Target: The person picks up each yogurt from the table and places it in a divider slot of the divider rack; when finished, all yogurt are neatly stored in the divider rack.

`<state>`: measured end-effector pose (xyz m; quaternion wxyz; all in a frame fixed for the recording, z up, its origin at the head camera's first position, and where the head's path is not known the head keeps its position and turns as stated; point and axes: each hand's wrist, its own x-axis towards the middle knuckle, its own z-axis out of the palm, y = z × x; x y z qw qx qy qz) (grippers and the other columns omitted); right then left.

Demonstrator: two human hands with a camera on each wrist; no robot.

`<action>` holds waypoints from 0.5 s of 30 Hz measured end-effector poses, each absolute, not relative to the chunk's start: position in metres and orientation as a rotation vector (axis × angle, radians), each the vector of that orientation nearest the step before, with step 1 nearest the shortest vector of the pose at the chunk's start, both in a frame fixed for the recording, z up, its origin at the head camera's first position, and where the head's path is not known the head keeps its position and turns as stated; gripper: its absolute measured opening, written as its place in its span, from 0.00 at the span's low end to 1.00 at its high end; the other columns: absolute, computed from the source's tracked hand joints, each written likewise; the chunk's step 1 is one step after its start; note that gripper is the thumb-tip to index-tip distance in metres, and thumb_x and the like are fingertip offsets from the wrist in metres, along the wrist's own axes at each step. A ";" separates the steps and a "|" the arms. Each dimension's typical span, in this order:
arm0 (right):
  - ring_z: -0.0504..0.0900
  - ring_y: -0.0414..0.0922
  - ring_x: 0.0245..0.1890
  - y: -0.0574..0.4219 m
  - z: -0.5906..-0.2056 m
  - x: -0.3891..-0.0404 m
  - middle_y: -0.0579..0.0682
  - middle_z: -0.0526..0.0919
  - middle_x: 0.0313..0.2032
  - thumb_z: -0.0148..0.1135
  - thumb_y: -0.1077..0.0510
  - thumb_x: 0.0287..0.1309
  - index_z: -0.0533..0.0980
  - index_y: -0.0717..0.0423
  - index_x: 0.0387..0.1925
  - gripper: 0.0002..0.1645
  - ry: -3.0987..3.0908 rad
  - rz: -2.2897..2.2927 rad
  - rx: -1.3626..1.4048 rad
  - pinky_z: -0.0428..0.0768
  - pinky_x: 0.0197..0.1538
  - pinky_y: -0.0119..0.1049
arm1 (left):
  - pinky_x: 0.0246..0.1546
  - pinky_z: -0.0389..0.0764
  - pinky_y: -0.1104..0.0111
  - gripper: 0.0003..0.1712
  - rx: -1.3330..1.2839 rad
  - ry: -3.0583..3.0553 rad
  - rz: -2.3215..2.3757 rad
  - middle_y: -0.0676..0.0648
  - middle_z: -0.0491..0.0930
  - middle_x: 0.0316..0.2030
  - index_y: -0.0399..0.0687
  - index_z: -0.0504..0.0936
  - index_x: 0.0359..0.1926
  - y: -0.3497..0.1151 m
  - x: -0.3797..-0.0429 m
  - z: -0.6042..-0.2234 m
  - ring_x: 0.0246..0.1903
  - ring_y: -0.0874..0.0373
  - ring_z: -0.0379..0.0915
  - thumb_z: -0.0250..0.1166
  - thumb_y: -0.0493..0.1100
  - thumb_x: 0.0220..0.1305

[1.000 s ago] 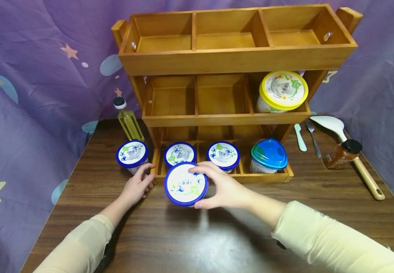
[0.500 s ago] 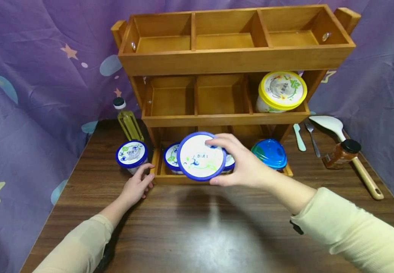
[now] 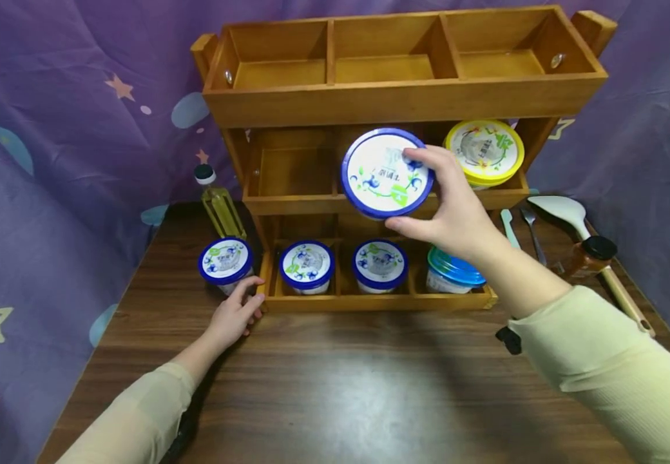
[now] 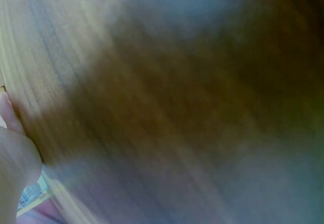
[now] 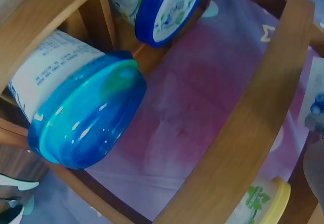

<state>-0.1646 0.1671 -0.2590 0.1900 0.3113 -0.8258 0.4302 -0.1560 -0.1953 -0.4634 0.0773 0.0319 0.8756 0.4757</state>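
Between curled thumb and fingers of right hand (image 3: 453, 209): blue-rimmed tub (image 3: 384, 177); left hand (image 3: 233, 319) relaxed, fingertips at rack (image 3: 399, 104).

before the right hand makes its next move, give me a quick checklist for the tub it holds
1. Right hand grips held tub: ok, at its edge.
2. Lid on: ok.
3. Left hand on rack: ok, touching its lower left end.
4. View into middle shelf behind held tub: not ok, mostly blocked.
5. Right hand apart from yellow-lidded tub: cannot tell, overlapping in head view.

glare on tabletop (image 3: 364, 399), left wrist view blurred
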 end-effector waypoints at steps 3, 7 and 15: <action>0.60 0.45 0.59 0.168 -0.259 -0.171 0.58 0.57 0.62 0.75 0.69 0.37 0.58 0.59 0.64 0.52 -2.263 1.170 0.847 0.65 0.58 0.27 | 0.16 0.76 0.64 0.17 0.091 2.624 1.432 0.46 0.76 0.25 0.63 0.66 0.58 -0.196 -0.156 -0.464 0.22 0.54 0.69 0.51 0.52 0.70; 0.57 0.47 0.62 0.168 -0.263 -0.176 0.62 0.57 0.62 0.77 0.68 0.35 0.59 0.61 0.63 0.52 -2.206 1.073 0.841 0.63 0.61 0.32 | 0.16 0.76 0.64 0.17 0.098 2.623 1.446 0.46 0.76 0.25 0.62 0.67 0.58 -0.196 -0.156 -0.465 0.22 0.54 0.69 0.51 0.51 0.70; 0.57 0.50 0.62 0.164 -0.278 -0.186 0.65 0.55 0.61 0.78 0.65 0.35 0.57 0.61 0.61 0.52 -2.085 0.943 0.863 0.66 0.61 0.39 | 0.16 0.76 0.64 0.17 0.094 2.630 1.446 0.46 0.76 0.24 0.62 0.67 0.58 -0.196 -0.156 -0.466 0.22 0.54 0.69 0.51 0.51 0.70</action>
